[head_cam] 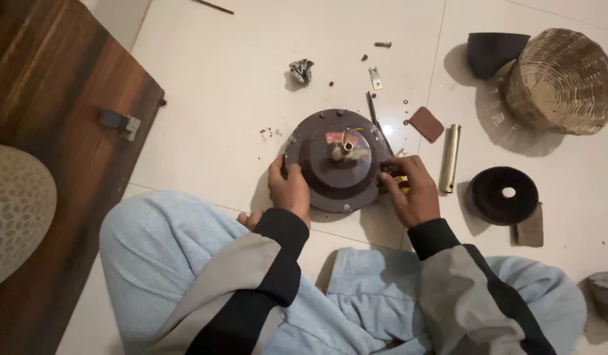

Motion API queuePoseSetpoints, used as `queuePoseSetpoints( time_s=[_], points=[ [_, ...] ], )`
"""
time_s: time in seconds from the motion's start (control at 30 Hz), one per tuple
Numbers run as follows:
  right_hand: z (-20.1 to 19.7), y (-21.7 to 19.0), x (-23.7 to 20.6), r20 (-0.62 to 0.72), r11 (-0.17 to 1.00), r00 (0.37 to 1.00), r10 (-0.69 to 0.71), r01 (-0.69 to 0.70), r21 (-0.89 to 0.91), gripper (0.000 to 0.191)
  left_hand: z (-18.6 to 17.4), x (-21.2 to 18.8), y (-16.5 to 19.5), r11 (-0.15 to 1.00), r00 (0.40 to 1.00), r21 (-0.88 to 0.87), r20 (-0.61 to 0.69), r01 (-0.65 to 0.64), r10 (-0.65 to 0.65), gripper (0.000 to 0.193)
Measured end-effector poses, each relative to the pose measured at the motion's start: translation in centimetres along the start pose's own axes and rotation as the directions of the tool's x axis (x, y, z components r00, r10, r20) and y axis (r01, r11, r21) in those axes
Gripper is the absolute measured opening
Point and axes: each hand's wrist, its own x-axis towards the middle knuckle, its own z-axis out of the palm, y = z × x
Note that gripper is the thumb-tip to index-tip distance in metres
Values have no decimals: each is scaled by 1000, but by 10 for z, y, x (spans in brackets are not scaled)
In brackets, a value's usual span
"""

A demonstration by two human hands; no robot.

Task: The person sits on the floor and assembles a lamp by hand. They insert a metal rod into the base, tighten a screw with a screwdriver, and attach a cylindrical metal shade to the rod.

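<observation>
On a pale tiled floor, seen from the head camera, a person is sitting cross-legged over a round dark-brown metal motor housing (pixel 340 164) with a short shaft standing up at its centre. The left hand (pixel 289 189) is gripping the housing's left rim, fingers curled over the edge. The right hand (pixel 412 190) is pressing at the right rim, fingers clenched around a small yellow-handled tool (pixel 400 180) that is mostly hidden. Just right of that hand a brass-coloured metal tube (pixel 450 158) is lying, then a dark round disc with a centre hole (pixel 501 195). Farther back an overturned woven cane basket (pixel 560 82) is resting.
</observation>
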Motion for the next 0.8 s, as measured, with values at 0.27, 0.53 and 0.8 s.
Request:
queuePoseSetpoints(
  time_s=[0.27, 0.53, 0.8],
  points=[
    [1, 7, 0, -23, 999, 1000, -13, 14, 41, 24, 3, 0, 1, 998, 998, 54, -60, 39, -36, 51],
    [6, 18, 2, -30, 989, 996, 82, -78, 126, 21, 2, 0, -1, 1000, 999, 5, -28, 19, -19, 51],
    [6, 13, 0, -29, 988, 990, 140, -137, 77, 26, 2, -2, 0, 998, 999, 65, -34, 1, 1, 52]
  ],
)
